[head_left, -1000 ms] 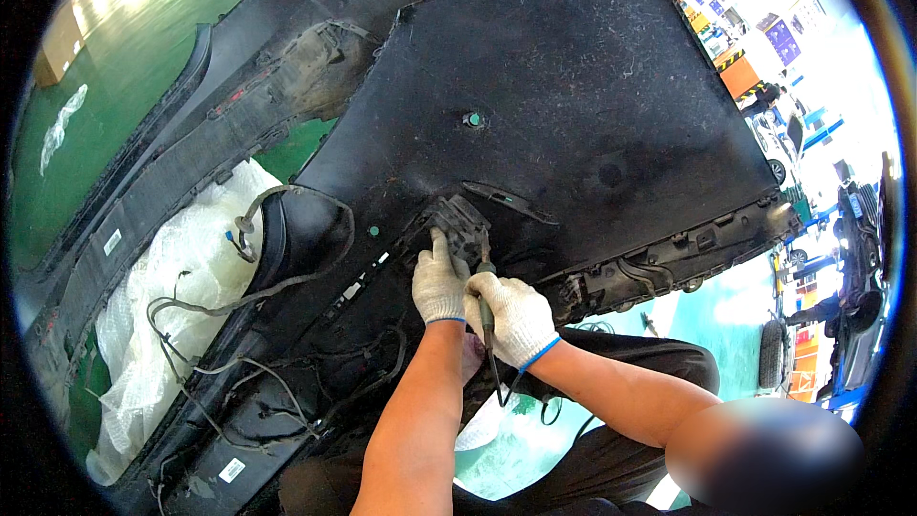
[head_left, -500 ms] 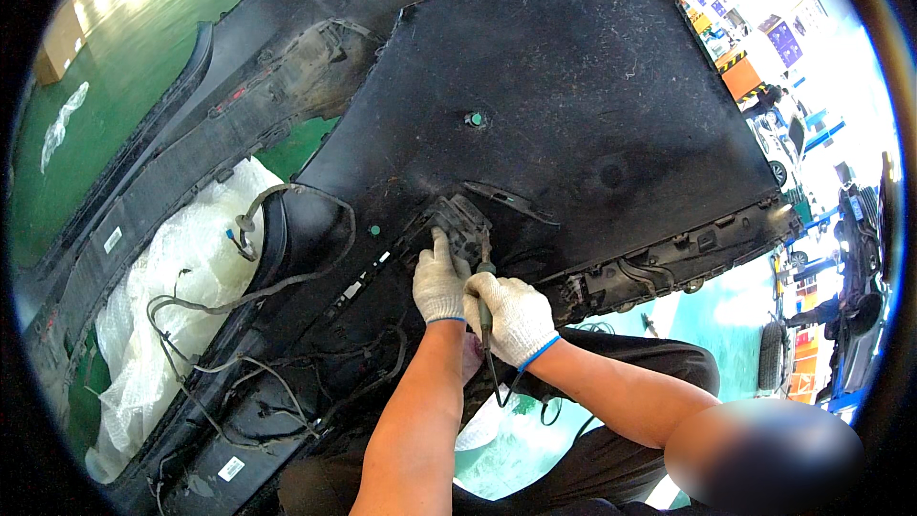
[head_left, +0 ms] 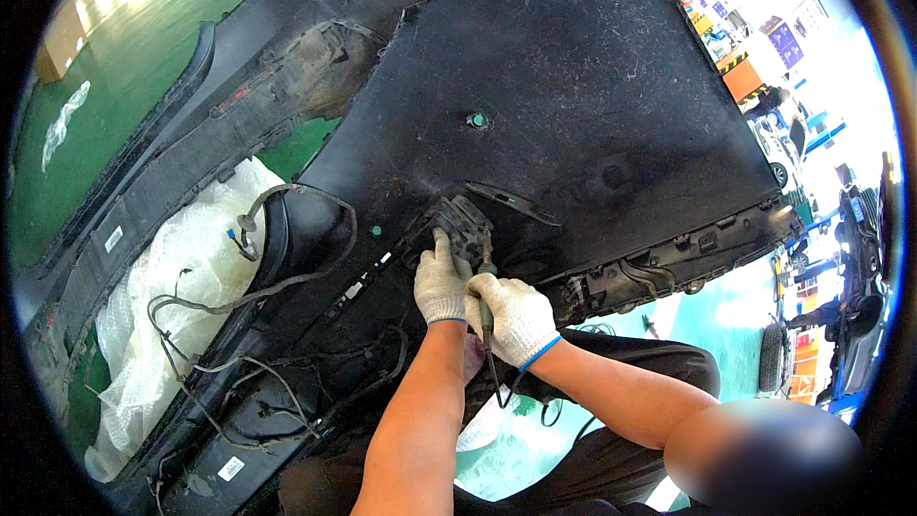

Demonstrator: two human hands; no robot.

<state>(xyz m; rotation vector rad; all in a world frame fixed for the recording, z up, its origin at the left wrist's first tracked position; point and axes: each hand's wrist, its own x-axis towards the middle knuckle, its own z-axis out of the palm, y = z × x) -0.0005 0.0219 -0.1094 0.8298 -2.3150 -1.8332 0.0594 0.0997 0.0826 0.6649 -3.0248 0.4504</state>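
A large black plastic car bumper panel, scuffed and dusty, lies inner side up in front of me. Near its lower middle sits a small black plastic bracket. My left hand, in a white knit glove with a blue cuff, rests on the bracket with the index finger stretched along it. My right hand, gloved alike, is wrapped round the green handle of a soldering iron. The iron's metal shank points up to the bracket's right edge, and its tip is too small to make out. A black cord hangs below.
Loose wiring harness loops over the panel's left side. Bubble wrap lies under another long black bumper part. A tyre, orange cabinets and a person at work are off to the right.
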